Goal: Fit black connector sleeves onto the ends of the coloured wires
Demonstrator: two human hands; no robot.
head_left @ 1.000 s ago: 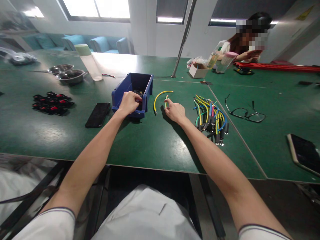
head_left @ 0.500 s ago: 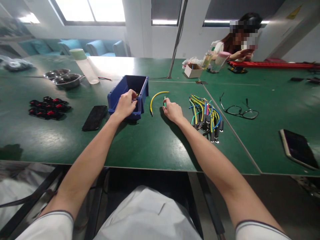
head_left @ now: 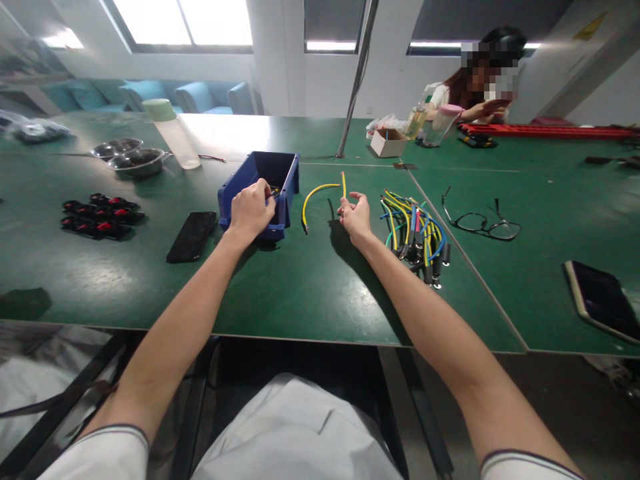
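Note:
My left hand [head_left: 250, 208] reaches over the near wall of a blue plastic bin [head_left: 234, 175]; its fingers are curled together inside, and what they pinch is hidden. To the right of the bin my right hand [head_left: 356, 217] pinches a short yellow cable [head_left: 343, 182], which sticks up from the fingertips above the table. Between the two hands a curved yellow cable [head_left: 311, 199] with a dark lower end lies on the table. A pile of yellow, blue and green cables [head_left: 417, 230] with black sleeves and metal ring ends lies right of my right hand.
A black phone [head_left: 191, 237] and several black-and-red parts [head_left: 103, 217] lie left of the bin. Glasses [head_left: 483, 223] and another phone [head_left: 603, 300] lie on the right. Metal bowls [head_left: 136, 162], bottles and a small box [head_left: 389, 143] stand farther back. A person [head_left: 450, 93] sits across the table.
My right hand has turned and shifted slightly right; the yellow cable in it now points up, where only a small greenish bit showed before. My left hand stays in the bin.

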